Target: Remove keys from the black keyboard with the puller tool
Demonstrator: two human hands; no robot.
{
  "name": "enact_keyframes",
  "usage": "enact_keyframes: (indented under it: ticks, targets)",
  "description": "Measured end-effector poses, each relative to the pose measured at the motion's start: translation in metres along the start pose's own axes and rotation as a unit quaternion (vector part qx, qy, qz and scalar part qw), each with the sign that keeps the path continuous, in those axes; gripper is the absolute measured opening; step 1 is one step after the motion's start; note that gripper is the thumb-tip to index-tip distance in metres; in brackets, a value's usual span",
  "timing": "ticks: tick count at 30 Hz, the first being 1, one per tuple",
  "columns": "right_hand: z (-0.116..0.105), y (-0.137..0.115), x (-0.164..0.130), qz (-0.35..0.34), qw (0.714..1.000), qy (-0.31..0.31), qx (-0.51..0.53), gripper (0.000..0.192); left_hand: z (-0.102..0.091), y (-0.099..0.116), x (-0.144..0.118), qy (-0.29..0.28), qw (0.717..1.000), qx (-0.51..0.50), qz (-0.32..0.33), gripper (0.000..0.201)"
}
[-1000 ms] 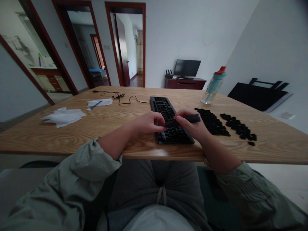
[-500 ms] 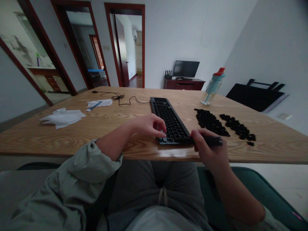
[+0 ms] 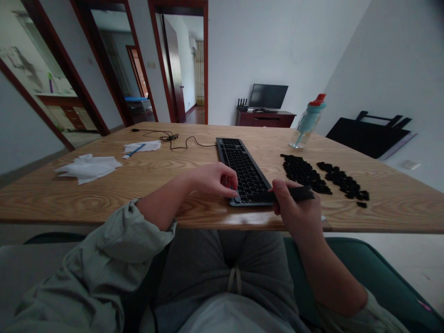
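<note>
Wooden table (image 3: 104, 199), bearing the keyboard (image 3: 239, 159), its near end close to the table's edge | small black pieces (image 3: 305, 175), clustered right of it | left hand (image 3: 220, 179), curled at its near-left corner, hold indeterminable | right hand (image 3: 298, 210), closed around black tool (image 3: 301, 193)

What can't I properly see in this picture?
All in the head view:
Black tool: middle partly hidden by the right hand.
Keyboard: part of its left side hidden by the left hand.
Black pieces: any markings too small and blurred.
Right sleeve: cut off by the bottom edge.
</note>
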State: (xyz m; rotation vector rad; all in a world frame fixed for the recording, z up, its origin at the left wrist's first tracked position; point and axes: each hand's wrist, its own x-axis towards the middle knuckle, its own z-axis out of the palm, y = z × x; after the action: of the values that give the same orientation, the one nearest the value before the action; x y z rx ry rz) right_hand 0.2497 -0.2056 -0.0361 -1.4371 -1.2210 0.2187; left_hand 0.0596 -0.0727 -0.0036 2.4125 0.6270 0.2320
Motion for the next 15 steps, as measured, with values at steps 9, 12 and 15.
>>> enact_keyframes:
  ticks: [9,12,15]
  targets:
    - [0.001,0.002,-0.004,-0.089,0.994,0.004,-0.070,0.049,0.000,0.001,0.000,-0.023,1.000,0.004,-0.010,0.034]
    - [0.003,-0.004,0.008,-0.134,0.986,-0.012,-0.103,0.050,0.000,0.000,0.001,-0.023,1.000,0.008,-0.012,0.036]
    - [0.008,-0.009,0.018,-0.169,0.978,-0.020,-0.117,0.049,-0.001,-0.001,0.001,-0.020,1.000,0.009,-0.017,0.039]
